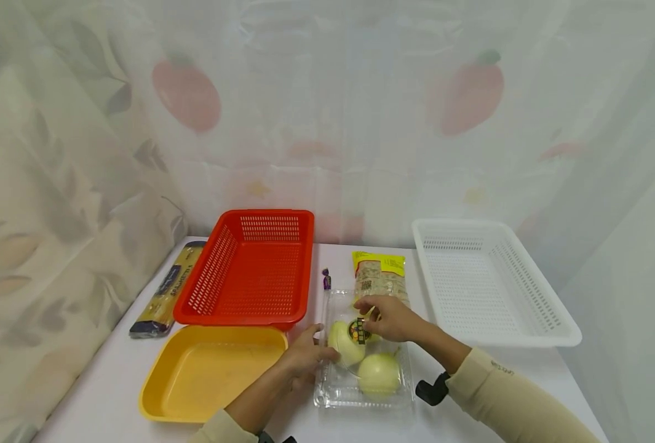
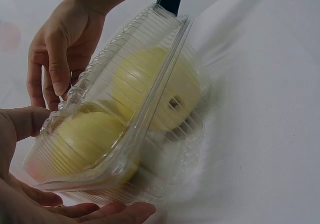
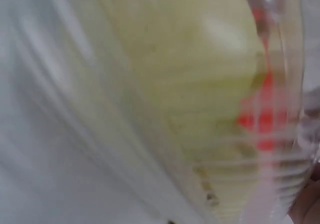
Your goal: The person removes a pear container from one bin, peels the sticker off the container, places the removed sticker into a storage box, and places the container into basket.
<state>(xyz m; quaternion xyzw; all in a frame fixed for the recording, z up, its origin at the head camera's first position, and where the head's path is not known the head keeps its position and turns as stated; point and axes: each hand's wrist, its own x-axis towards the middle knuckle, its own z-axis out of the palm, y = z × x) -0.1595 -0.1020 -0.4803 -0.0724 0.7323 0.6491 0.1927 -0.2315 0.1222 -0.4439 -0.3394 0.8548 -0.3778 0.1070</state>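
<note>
A clear, rectangular plastic box (image 1: 341,391) of round, pale-yellow fruit (image 1: 379,372) is laid with its long axis pointing forward on the white bench (image 1: 97,381), its left side gripped by the left hand (image 1: 305,357), its top overhung by the bent right hand (image 1: 390,319), whose grasp cannot be told.

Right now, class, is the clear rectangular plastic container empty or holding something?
Holding something: in the clear rectangular plastic container, round pale-yellow fruits show through its walls.
</note>
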